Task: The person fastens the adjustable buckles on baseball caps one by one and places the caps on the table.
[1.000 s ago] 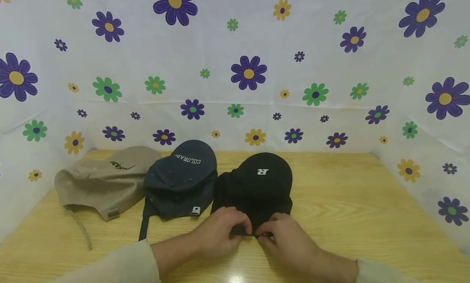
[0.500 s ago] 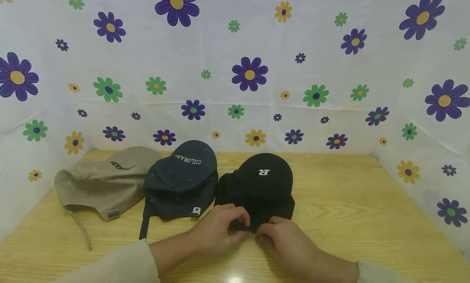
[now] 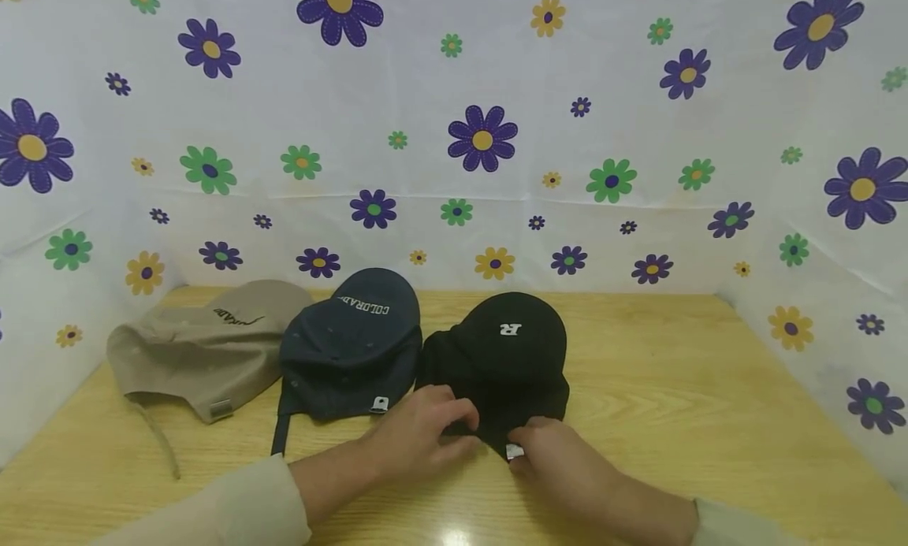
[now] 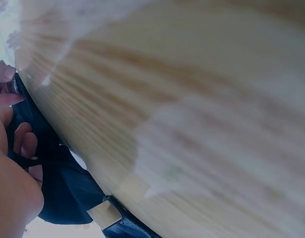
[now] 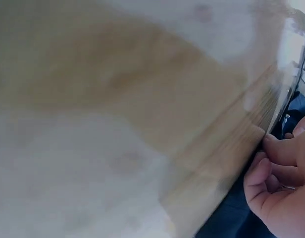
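A black baseball cap [image 3: 518, 373] with a white R-like letter lies at the middle of the table, its rounded front pointing away. My left hand [image 3: 426, 432] is at its near left edge, fingers curled round the fabric; some fingertips show beside the dark cloth in the left wrist view. With thumb and forefinger, my right hand [image 3: 567, 467] pinches the cap's near edge by a small silvery piece [image 3: 514, 451]. In the right wrist view its fingertips [image 5: 261, 171] meet along the dark edge. Part of the near edge is hidden behind both hands.
A navy cap [image 3: 347, 357] lettered COLORADO lies left of the black one, its strap [image 3: 280, 436] hanging toward me. Farther left is a beige cap [image 3: 206, 357] with a loose strap [image 3: 159, 443]. Flower-printed white cloth [image 3: 397, 81] walls the wooden table [image 3: 674, 404] on three sides.
My right hand has shifted slightly right, and the silvery piece now shows at its fingertips. My left hand has moved slightly away from the right one, opening a gap between them.
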